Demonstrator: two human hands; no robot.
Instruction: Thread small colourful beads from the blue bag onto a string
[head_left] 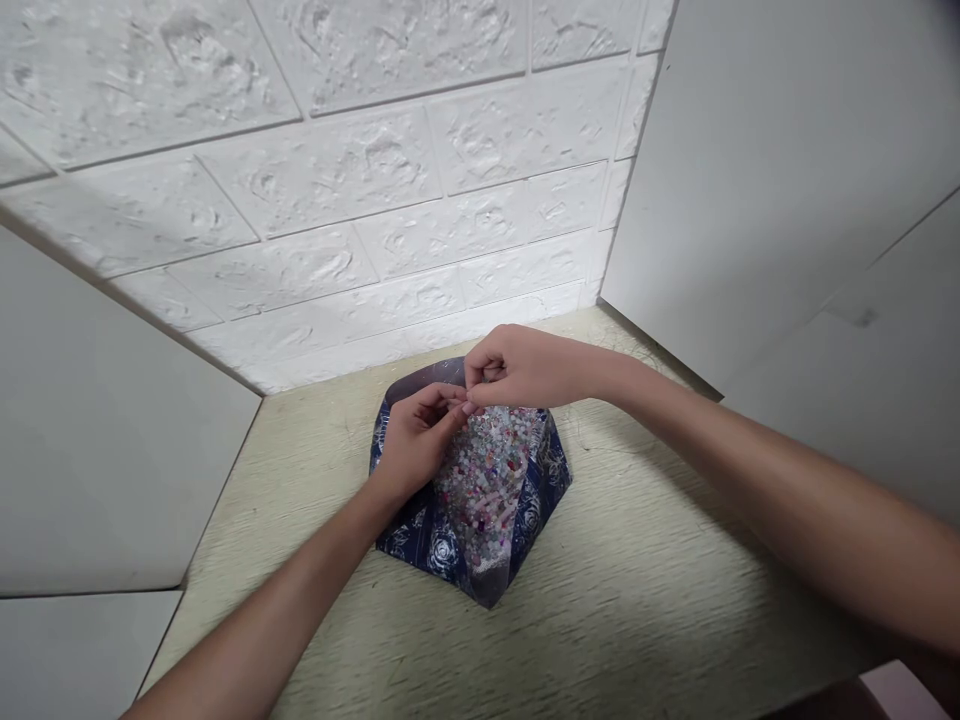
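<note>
A pale woven tabletop [645, 600] is backed by a white brick-textured wall panel [337, 180]. Beneath both hands, a dark blue rose-printed pouch [546, 490] filled with multicoloured beads [480, 490] is laid flat, its long axis running from the lower corner [489, 600] nearest the person to the upper rim [424, 372] beyond. The left hand [416, 445] and right hand [525, 367] are narrowed into pinches, their fingertips meeting just below that rim, apparently to grip something small, though what is held cannot be told.
</note>
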